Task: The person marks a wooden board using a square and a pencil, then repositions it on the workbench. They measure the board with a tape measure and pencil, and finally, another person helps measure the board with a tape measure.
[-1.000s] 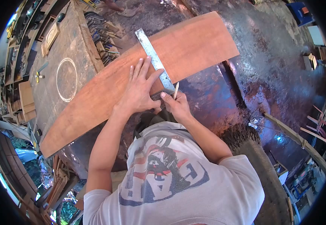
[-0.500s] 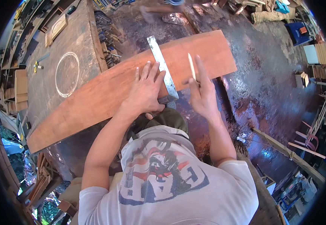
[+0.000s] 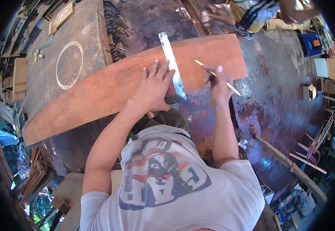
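A long reddish-brown wooden board (image 3: 98, 92), tapering in a curve to the left, lies across in front of me. A metal try square (image 3: 172, 63) rests on it, its blade crossing the board and its stock at the near edge. My left hand (image 3: 154, 87) lies open with fingers spread on the board, just left of the blade. Its index fingertip is at the blade and its thumb is near the stock. Over the board's right part, my right hand (image 3: 220, 89) is closed around a pale pencil (image 3: 232, 88), whose tip points up and left.
A worktable (image 3: 92, 46) with a chalked circle (image 3: 69, 65) stands at the left, several clamps (image 3: 115, 32) along its side. At the top right another person (image 3: 256, 13) is partly in view. A long timber (image 3: 291, 165) leans at the lower right.
My right hand has turned and shifted a little right, tilting the pencil from nearly upright to slanting. My left hand stays by the square. Another person has come further into view at top right.
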A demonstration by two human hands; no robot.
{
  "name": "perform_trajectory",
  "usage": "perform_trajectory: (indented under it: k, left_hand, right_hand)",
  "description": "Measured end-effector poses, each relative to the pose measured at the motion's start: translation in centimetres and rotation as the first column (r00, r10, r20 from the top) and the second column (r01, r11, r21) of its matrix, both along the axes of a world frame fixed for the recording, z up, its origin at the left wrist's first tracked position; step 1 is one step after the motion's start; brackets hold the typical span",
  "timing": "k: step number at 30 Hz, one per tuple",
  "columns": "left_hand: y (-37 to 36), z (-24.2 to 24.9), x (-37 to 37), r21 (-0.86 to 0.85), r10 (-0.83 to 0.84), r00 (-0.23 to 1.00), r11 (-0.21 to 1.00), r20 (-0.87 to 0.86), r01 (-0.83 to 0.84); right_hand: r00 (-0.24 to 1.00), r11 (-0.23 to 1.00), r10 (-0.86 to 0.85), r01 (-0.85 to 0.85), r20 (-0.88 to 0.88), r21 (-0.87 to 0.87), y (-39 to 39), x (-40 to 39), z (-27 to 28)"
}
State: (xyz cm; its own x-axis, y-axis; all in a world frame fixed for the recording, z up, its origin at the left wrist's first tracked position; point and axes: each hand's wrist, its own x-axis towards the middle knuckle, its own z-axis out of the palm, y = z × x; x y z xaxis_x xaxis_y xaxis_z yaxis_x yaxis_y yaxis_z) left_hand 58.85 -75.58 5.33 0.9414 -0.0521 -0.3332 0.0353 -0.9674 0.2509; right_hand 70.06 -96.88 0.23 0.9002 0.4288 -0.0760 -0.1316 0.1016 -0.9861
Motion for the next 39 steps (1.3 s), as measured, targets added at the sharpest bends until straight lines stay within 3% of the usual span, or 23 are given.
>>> perform_trajectory:
  k: [3,8,20,23,25,27,29,32,34,35,37,39]
  left_hand:
    - [-0.1,-0.1,-0.1,0.009,-0.008,1.0,1.0,-0.013,0.008]
    - [-0.2,0.6,0.2,0.03,-0.017,0.999,0.999,-0.031,0.018]
    - [0.0,0.3,0.1,0.032,-0.023,1.0,0.999,0.002,0.023]
    - [0.0,0.0,-0.1,0.027,-0.031,0.999,0.999,0.009,0.031]
    - [0.1,-0.1,-0.1,0.021,-0.037,0.999,0.999,0.017,0.037]
    - [0.2,-0.2,-0.1,0.02,-0.035,0.999,0.999,0.023,0.035]
    - [0.0,-0.4,-0.3,0.034,-0.027,0.999,0.999,0.031,0.026]
    - [-0.2,-0.4,-0.7,0.052,-0.039,0.997,0.998,0.063,0.036]
    - [-0.4,-1.4,-2.0,0.019,-0.06,0.992,0.998,0.108,0.059]
    - [-0.2,-2.1,-2.6,-0.007,-0.061,0.986,0.998,0.158,0.063]
    - [0.2,-3.6,-4.3,-0.068,-0.065,0.967,0.994,0.245,0.084]
    - [0.8,-3.9,-5.6,-0.137,-0.031,0.963,0.988,0.269,0.07]
  right_hand:
    - [1.0,0.999,-0.002,0.001,0.02,0.049,1.5,-0.5,-0.2]
    - [0.972,0.959,0.061,0.006,0.226,-0.285,4.7,1.2,0.3]
    - [0.806,0.897,0.31,-0.072,0.505,-0.435,9.1,4.4,0.7]
    - [0.791,0.833,0.397,-0.097,0.465,-0.545,6.8,2.8,2.5]
    - [0.768,0.728,0.539,-0.218,0.347,-0.65,2.6,0.1,4.0]
    - [0.71,0.68,0.645,-0.364,0.283,-0.636,-2.2,-3.6,5.0]
    - [0.677,0.527,0.735,-0.537,0.036,-0.659,-5.3,-6.3,5.5]
    - [0.658,0.71,0.643,-0.322,0.392,-0.626,-6.2,-7.4,1.8]
    - [0.927,0.819,0.376,-0.326,0.013,-0.472,-3.2,-9.1,0.7]
    - [0.956,0.874,0.212,-0.278,-0.202,-0.398,-1.1,-9.8,0.0]
    - [0.836,0.972,0.133,-0.214,-0.533,-0.093,2.4,-11.4,-1.9]
    - [0.869,0.996,0.043,-0.077,-0.493,-0.049,4.5,-13.7,-2.8]
